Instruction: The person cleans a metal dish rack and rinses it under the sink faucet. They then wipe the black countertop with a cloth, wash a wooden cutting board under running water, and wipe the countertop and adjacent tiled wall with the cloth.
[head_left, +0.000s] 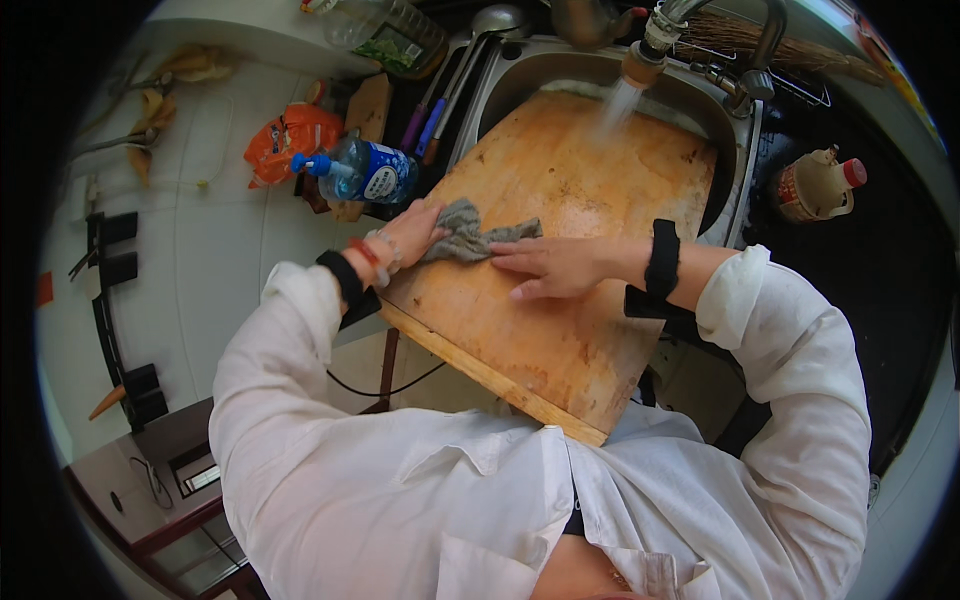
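Note:
A large wooden board (555, 330) slopes from the steel sink (742, 187) towards my body, its near edge close to my white shirt. Its wet upper face shows dark stains. My left hand (411, 231) presses a crumpled grey cloth (466, 231) against the board near its left edge, with the fingers partly hidden by the cloth. Laid flat, my right hand (559, 266) has its fingers apart, and its fingertips touch the cloth's right end. Water (619, 109) runs from the tap (646, 64) onto the far part of the board.
Left of the sink are a blue pump bottle (382, 174), an orange plastic bag (292, 142), a clear plastic jug (390, 37) and a metal ladle (499, 21). A red-capped bottle (814, 184) stands on the dark counter (862, 277) at right. Twig bristles (772, 49) lie behind the tap.

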